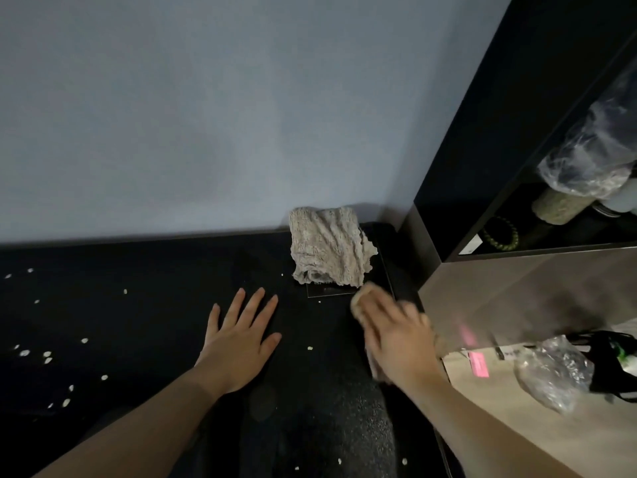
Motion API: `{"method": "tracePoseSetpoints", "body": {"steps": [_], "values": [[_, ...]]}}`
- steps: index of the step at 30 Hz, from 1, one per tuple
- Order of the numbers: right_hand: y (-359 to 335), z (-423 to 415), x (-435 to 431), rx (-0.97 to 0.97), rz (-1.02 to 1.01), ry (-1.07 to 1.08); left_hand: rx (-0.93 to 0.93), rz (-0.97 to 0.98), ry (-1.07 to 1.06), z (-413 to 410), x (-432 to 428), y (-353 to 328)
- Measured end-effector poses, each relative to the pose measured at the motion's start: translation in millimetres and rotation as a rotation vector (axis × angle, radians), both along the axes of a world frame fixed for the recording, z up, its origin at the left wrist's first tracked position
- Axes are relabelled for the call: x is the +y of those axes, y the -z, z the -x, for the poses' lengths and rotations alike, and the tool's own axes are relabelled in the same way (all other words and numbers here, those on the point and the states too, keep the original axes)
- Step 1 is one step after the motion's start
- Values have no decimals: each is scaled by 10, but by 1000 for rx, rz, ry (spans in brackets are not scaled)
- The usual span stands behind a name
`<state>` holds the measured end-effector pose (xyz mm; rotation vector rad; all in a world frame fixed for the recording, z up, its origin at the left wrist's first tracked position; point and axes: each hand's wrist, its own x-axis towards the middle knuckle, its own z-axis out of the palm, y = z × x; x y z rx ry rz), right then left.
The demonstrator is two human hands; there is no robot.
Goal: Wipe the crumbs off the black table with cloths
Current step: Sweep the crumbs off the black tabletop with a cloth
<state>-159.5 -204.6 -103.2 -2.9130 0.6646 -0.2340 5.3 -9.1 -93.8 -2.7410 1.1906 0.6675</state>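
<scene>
1. Pale crumbs point(24, 353) lay scattered over the left of the black bench point(138, 322), with a few strays near the middle and the front edge.
2. A beige cloth point(377, 370) sat under the right hand point(396, 339) near the bench's right edge, showing past the fingertips and below the palm.
3. The right hand lay flat on that cloth, its grip released and the fingers seemingly stretched out, though blur softened them.
4. The left hand point(241, 343) rested palm-down on bare bench just left of it, fingers spread, grip released, holding nothing.
5. A second cloth point(327, 246), crumpled, stood behind both hands against the grey wall point(172, 115), partly on a clear sheet point(344, 292).
6. At right, a dark shelf point(517, 250) held clutter; a plastic bag point(551, 374) lay on the pale surface below.
</scene>
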Motion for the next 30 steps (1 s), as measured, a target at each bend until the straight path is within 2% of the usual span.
{"method": "tracePoseSetpoints", "body": {"steps": [2,3,4,7,8,9,10,12,13,15,17,18,19,20,22,23,24,25,26,28,29,30], "values": [[10,-291,-106,-39,-73,377,13,-7,0,-1,-3,7],[39,-338,-17,-55,-80,396,17,-9,-2,0,-4,5],[47,-329,133,-92,-48,325,21,-11,-4,3,-4,-1],[30,28,528,-67,2,-162,33,-21,-17,2,-9,-22],[28,84,447,-44,27,-272,43,-20,-22,2,-13,-36],[14,74,316,-37,43,-274,52,-13,-27,2,-19,-45],[5,21,179,-23,4,-140,58,-3,-32,3,-24,-50],[37,-170,-9,-54,-117,333,58,7,-36,3,-21,-45],[2,-258,74,-34,-145,442,53,6,-34,2,-20,-42],[22,-302,438,-124,-79,308,58,2,-26,2,-13,-42],[59,-120,831,-68,-57,-96,83,9,-25,-20,-11,-43],[71,-30,840,-21,-15,-230,98,15,-22,-38,-8,-48],[100,-16,736,-30,7,-272,112,25,-18,-55,-6,-49],[66,-43,602,-36,-9,-168,121,37,-17,-70,-2,-49],[96,-192,326,-123,-125,350,127,59,-15,-94,12,-43],[36,-284,343,-97,-156,494,125,68,-12,-101,20,-40],[-26,-353,463,-106,-157,492,121,74,-4,-108,27,-42],[0,-415,608,-160,-117,425,114,77,7,-115,39,-47],[9,-422,802,-184,-107,240,101,83,18,-128,55,-58],[-9,-308,989,-62,7,-149,52,99,50,-176,100,-84],[7,-287,906,-26,75,-249,23,101,65,-200,133,-102],[-14,-307,788,-8,100,-214,-9,96,65,-231,168,-123]]}}
